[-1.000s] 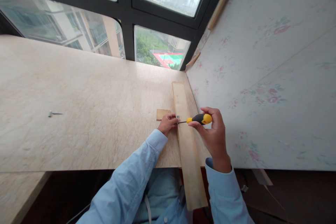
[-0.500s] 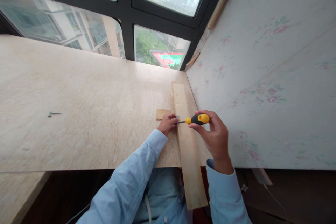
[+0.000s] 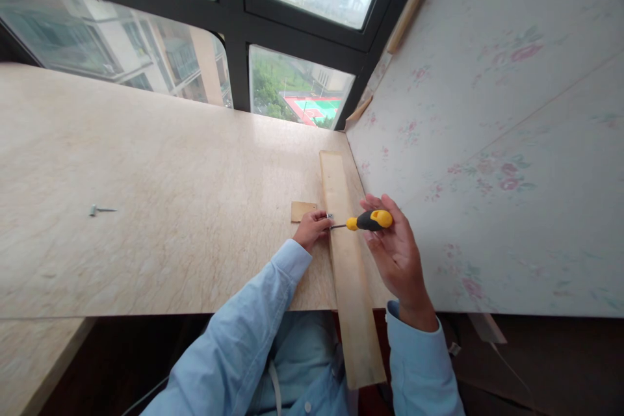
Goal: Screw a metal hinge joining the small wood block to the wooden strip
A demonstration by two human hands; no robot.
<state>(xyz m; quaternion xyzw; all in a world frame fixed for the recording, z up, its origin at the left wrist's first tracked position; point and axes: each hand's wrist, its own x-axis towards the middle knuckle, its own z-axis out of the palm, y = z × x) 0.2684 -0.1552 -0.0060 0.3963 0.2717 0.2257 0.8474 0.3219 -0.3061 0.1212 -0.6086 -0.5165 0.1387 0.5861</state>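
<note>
A wooden board (image 3: 347, 260) lies lengthwise on the stone ledge, its near end jutting past the edge. At its left side my left hand (image 3: 312, 229) is closed, fingertips pinching a small metal piece (image 3: 330, 216) whose kind is partly hidden. The yellow-and-black screwdriver (image 3: 369, 220) points left, its shaft reaching across the board to my left fingertips; the tip is hidden. Around the screwdriver's handle my right hand (image 3: 397, 250) has its fingers spread, with the handle's end in front of the open palm. A small wooden piece (image 3: 303, 211) lies beside my left hand.
A small grey metal part with a thin pointed shank (image 3: 101, 210) lies far left on the stone ledge (image 3: 170, 208). Close on the right rises a flower-patterned wall (image 3: 511, 175). Dark-framed windows (image 3: 238, 65) stand behind the ledge.
My right fingers have loosened from the screwdriver's handle and spread apart, and the hand has turned palm up a little. The handle has shifted slightly right. My left hand stays put.
</note>
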